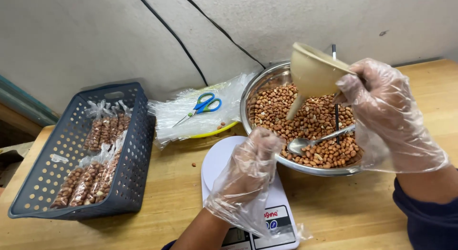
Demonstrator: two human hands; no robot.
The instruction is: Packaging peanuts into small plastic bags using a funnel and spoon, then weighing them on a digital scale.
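Funnel [312, 71] in right hand [381, 111]; peanut packets [90, 180] fill grey basket [136, 149].

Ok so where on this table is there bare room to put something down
Bare wood shows between the blue basket and the white scale, and along the near edge right of the scale, below the bowl of peanuts. The far right corner also looks free. It is crowded at the wall: plastic bags, scissors and bowl sit close together.
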